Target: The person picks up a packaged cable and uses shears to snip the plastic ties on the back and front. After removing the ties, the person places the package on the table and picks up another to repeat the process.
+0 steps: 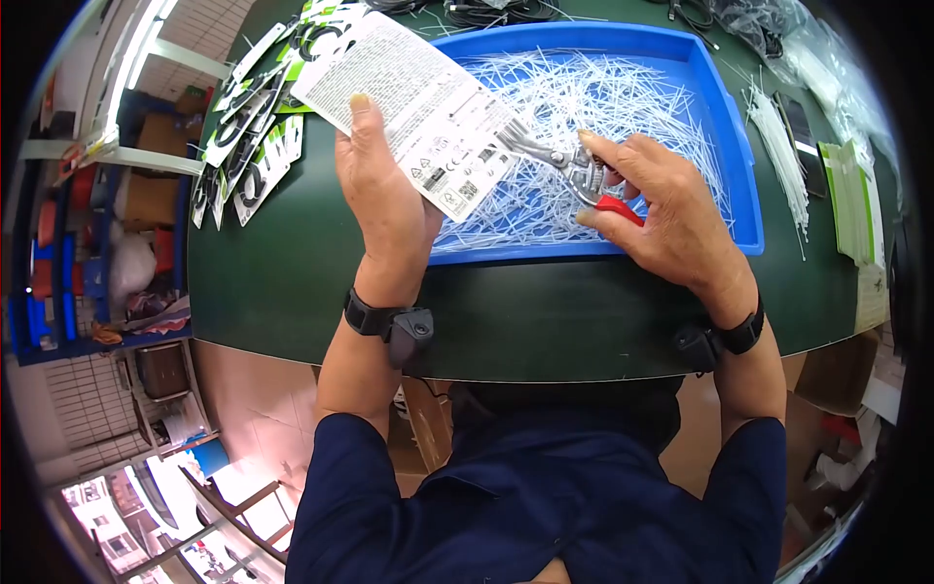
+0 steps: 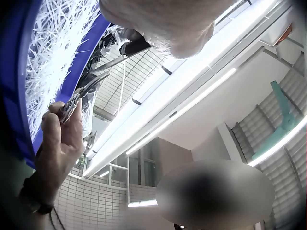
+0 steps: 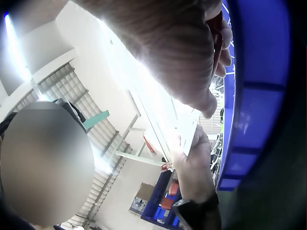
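Note:
In the head view the left hand (image 1: 384, 200) grips a white printed card (image 1: 418, 107), thumb on its face, held up over the left part of a blue tray (image 1: 623, 39). The right hand (image 1: 671, 200) is curled round red-handled pliers (image 1: 619, 208), whose metal jaws point left and lie at the card's right edge. Whether the jaws touch the card cannot be told. White thin strips (image 1: 584, 97) fill the tray below. The left wrist view shows the right hand (image 2: 60, 143) with the pliers; the right wrist view shows the left hand (image 3: 194, 160) with the card (image 3: 191, 134).
Packaged cards with black cables (image 1: 258, 146) are heaped at the table's left. To the tray's right lie a bundle of white ties (image 1: 781, 161), a dark flat object (image 1: 804, 146) and green-white cards (image 1: 848, 204). Clear plastic bags (image 1: 817, 58) and black cables (image 1: 501, 12) lie at the back.

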### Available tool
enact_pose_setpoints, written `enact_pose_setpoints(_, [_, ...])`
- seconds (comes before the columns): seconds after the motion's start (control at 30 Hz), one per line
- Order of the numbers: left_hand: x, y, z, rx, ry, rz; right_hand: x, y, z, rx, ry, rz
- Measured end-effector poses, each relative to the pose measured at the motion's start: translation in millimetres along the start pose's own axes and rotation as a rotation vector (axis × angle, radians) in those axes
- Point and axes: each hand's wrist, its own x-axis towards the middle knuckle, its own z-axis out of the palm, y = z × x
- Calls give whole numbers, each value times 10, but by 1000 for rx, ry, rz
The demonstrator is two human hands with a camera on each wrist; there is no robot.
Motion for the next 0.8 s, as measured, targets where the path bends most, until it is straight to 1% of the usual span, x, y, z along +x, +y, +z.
enact_pose_setpoints(0.1, [1,-25,-44,-65,16,-47,-2,-30,47,-37,0,-32])
enact_pose_setpoints(0.17, [-21,-46,-29,-61,13,-52,3,-76,87,-59,12,-56])
enact_pose_setpoints(0.27, [-68,-76,20,-52,2,-63,2,-111,100,-63,5,-42])
enact_pose_setpoints(0.47, [-143,-96,74,-38,52,-58,-8,-119,129,-96,22,-76])
enact_pose_setpoints(0.57, [-153,-117,70,-51,67,-52,-27,-195,154,-169,37,-80])
enact_pose_setpoints(0.8, [-153,-143,77,-73,90,-18,-55,-246,259,-155,71,-77])
